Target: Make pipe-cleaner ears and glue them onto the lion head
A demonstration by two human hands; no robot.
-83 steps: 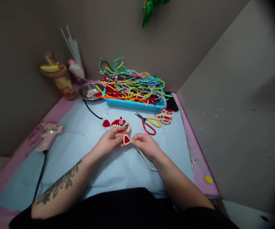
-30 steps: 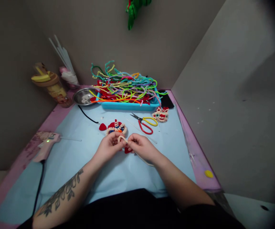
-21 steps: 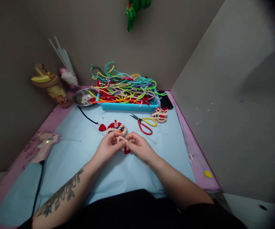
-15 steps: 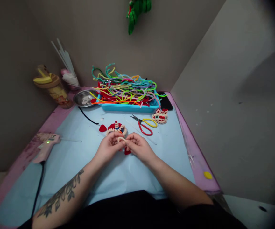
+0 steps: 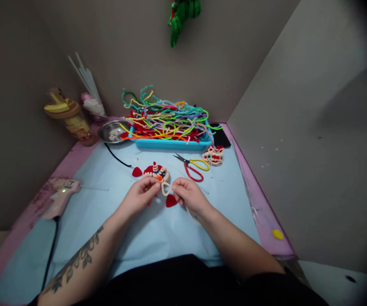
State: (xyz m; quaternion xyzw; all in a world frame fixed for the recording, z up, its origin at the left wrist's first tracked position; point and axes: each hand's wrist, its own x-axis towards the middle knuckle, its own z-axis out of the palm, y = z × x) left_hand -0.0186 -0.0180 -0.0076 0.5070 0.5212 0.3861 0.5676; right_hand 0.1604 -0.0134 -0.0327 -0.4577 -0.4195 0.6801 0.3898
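A cream pipe cleaner [image 5: 165, 193] is bent into a small loop between my two hands. My right hand [image 5: 188, 194] pinches it where the ends meet, and a loose tail hangs below that hand. At the loop's left side, the fingertips of my left hand [image 5: 142, 194] are closed on its edge. Just beyond the hands lies a red, cream and blue pipe-cleaner figure [image 5: 154, 170], partly covered by my left fingers. One red rounded triangular piece [image 5: 171, 201] rests below the loop, and another red piece [image 5: 136, 171] sits left of the figure.
Scissors [image 5: 191, 165] with red and yellow handles lie beyond my right hand, near a finished cream-and-red lion-like face [image 5: 213, 156]. A blue tray [image 5: 172, 145] of colourful pipe cleaners stands at the back beside a metal bowl [image 5: 114, 131]. A pink glue gun [image 5: 63, 197] lies left.
My hands have moved slightly apart. The cream pipe cleaner now shows as an open loop with a tail below my right hand, and the lower red piece is more exposed.
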